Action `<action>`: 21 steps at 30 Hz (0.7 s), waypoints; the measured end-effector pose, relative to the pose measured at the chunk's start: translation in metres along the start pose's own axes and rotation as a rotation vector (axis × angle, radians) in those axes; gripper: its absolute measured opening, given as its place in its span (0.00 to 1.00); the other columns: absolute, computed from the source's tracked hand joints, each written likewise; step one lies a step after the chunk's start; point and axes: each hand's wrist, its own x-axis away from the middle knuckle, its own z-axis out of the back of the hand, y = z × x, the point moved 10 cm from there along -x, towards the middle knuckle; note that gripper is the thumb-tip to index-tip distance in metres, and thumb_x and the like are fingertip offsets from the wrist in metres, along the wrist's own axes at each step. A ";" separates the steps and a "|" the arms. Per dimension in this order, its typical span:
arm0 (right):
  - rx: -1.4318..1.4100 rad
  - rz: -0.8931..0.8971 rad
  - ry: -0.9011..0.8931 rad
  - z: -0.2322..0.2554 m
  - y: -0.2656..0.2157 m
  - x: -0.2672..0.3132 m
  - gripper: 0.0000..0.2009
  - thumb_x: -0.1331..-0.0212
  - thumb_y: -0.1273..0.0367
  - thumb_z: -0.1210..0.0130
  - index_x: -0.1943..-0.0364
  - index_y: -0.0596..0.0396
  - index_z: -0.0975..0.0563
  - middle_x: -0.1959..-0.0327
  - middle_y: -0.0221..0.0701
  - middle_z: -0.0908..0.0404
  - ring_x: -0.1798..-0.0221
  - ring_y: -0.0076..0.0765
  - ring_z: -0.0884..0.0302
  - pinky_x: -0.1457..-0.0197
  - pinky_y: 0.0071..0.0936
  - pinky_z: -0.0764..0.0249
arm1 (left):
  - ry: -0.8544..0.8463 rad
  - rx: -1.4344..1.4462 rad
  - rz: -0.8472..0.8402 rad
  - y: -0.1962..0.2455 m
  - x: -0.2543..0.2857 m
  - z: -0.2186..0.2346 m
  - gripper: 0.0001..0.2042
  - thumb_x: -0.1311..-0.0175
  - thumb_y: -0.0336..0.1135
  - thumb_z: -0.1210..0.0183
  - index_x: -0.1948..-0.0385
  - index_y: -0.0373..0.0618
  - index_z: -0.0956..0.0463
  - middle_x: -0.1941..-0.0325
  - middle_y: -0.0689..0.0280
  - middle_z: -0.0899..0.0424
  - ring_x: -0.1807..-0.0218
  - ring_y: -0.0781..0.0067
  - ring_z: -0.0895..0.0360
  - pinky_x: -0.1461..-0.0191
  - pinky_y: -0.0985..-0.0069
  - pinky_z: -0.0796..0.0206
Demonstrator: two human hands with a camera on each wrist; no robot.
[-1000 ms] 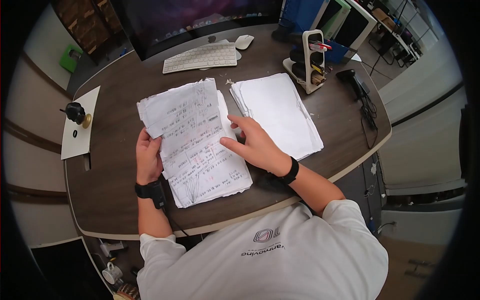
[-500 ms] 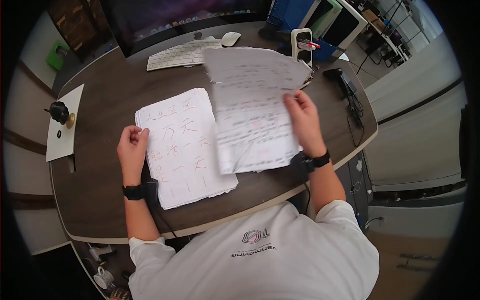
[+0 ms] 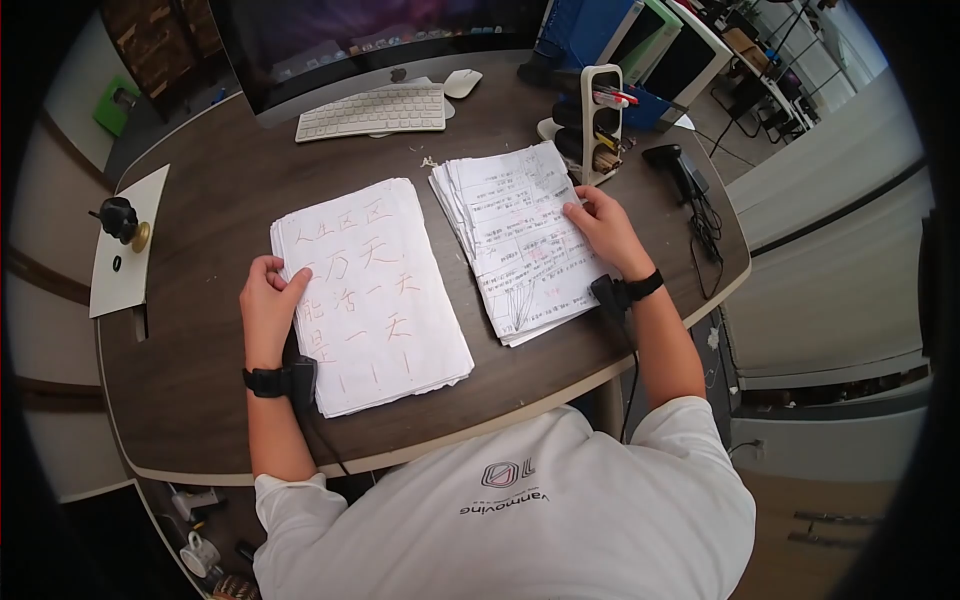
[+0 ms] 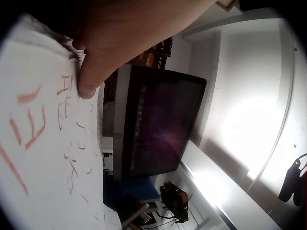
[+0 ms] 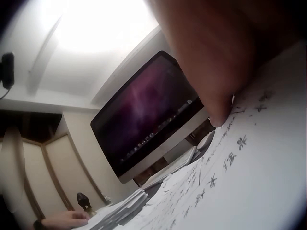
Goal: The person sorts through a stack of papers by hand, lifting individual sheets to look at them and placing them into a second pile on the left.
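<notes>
Two stacks of paper lie side by side on the desk. The left paper stack has large orange-red handwritten characters on its top sheet. At its left edge is my left hand, thumb on top and fingers curled at the edge; in the left wrist view the thumb presses the page. The right paper stack is topped by a sheet with dense black and some red writing. My right hand pinches that sheet's right edge, thumb on top, its other fingers partly hidden.
A keyboard, a mouse and a monitor stand at the back. Behind the right stack is a white pen holder. A black scanner-like device with a cable lies at right. A white board carries a small dark object.
The written sheet has gone from the left stack over to the right one in my right hand and now lies flat there. The orange-red page is uncovered beside my left hand.
</notes>
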 end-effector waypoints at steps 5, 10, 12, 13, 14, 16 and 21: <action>0.345 0.019 0.038 0.003 -0.023 0.007 0.24 0.34 0.65 0.36 0.38 0.61 0.24 0.65 0.39 0.17 0.64 0.35 0.20 0.58 0.33 0.23 | 0.015 0.038 -0.028 -0.006 -0.002 -0.001 0.18 0.43 0.36 0.26 0.58 0.37 0.23 0.74 0.69 0.26 0.71 0.78 0.30 0.64 0.76 0.32; 0.395 0.115 0.068 0.006 -0.033 0.011 0.24 0.36 0.68 0.36 0.36 0.60 0.25 0.62 0.40 0.17 0.60 0.37 0.20 0.53 0.33 0.23 | -0.013 0.084 0.030 -0.011 -0.002 -0.002 0.17 0.42 0.34 0.26 0.59 0.37 0.23 0.74 0.71 0.25 0.71 0.80 0.31 0.65 0.77 0.32; 0.366 0.109 0.082 0.012 -0.033 0.010 0.24 0.36 0.69 0.36 0.36 0.59 0.24 0.62 0.40 0.17 0.60 0.37 0.20 0.52 0.33 0.23 | 0.000 0.074 0.005 -0.011 -0.003 -0.001 0.16 0.41 0.36 0.27 0.59 0.37 0.22 0.74 0.73 0.25 0.71 0.83 0.31 0.66 0.79 0.34; 0.378 0.122 0.058 0.013 -0.033 0.010 0.23 0.36 0.70 0.37 0.37 0.59 0.24 0.62 0.40 0.17 0.60 0.38 0.20 0.52 0.33 0.23 | 0.003 0.072 0.007 -0.010 -0.003 0.000 0.16 0.41 0.36 0.27 0.59 0.37 0.22 0.74 0.73 0.25 0.71 0.83 0.31 0.66 0.79 0.34; 0.391 0.134 0.035 0.013 -0.033 0.010 0.22 0.36 0.71 0.38 0.37 0.58 0.23 0.62 0.40 0.17 0.60 0.38 0.20 0.51 0.33 0.24 | 0.008 0.049 0.012 -0.007 -0.002 0.001 0.16 0.41 0.36 0.27 0.60 0.37 0.22 0.74 0.73 0.25 0.71 0.83 0.31 0.67 0.79 0.34; 0.392 0.138 0.024 0.014 -0.032 0.010 0.22 0.36 0.71 0.37 0.38 0.58 0.23 0.62 0.40 0.17 0.60 0.38 0.21 0.51 0.33 0.24 | 0.017 0.024 0.021 -0.003 0.000 0.003 0.16 0.41 0.36 0.27 0.60 0.37 0.22 0.75 0.73 0.25 0.72 0.83 0.31 0.67 0.79 0.34; 0.720 0.374 0.271 0.012 -0.069 0.023 0.19 0.37 0.68 0.34 0.42 0.59 0.20 0.60 0.41 0.17 0.61 0.38 0.20 0.53 0.33 0.22 | -0.017 0.033 0.049 -0.009 -0.001 -0.001 0.16 0.43 0.38 0.26 0.65 0.36 0.22 0.76 0.70 0.24 0.72 0.80 0.29 0.66 0.77 0.32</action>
